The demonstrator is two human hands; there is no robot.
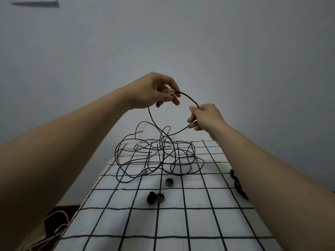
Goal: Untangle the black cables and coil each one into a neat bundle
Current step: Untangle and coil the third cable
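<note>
Coiling seems under way, left hand (155, 89) pinching the pale plug end (171, 91) of a thin black cable (189, 98), right hand (204, 117) pinching that cable's raised loop, whose tail joins the tangle of black cables (155, 156) on the white, black-gridded cloth (181, 223), so slack must next be drawn free.

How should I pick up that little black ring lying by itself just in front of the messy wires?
Probably from straight above, pinching the little black ring across its outer sides with thumb and finger. It sits alone on the checked cloth, just clear of the tangled cables, so nothing blocks either side.
</note>
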